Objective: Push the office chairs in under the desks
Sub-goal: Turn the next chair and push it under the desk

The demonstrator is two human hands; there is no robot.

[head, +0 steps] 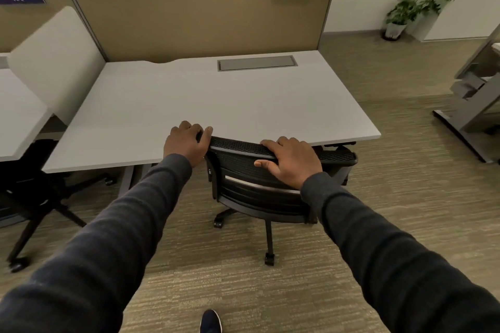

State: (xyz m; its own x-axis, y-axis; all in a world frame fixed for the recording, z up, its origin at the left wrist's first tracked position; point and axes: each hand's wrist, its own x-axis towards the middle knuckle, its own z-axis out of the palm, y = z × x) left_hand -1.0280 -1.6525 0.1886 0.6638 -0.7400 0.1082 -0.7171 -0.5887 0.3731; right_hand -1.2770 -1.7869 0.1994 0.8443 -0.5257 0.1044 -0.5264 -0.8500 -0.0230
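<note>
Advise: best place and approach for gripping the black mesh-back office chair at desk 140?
Grip the top rail of the black mesh-back office chair, coming from behind, both hands spread apart. The rail is wide, gently curved and faces the person, while the seat already sits under the white rectangular desk. The left hand and right hand already wrap it this way.

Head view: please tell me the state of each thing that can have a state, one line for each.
left hand: gripping the backrest's left top corner
right hand: resting on the backrest's top edge
office chair: seat under desk 140, backrest at its edge
desk 140: bare top
cable hatch: closed
second chair: partly under desk 139
</note>
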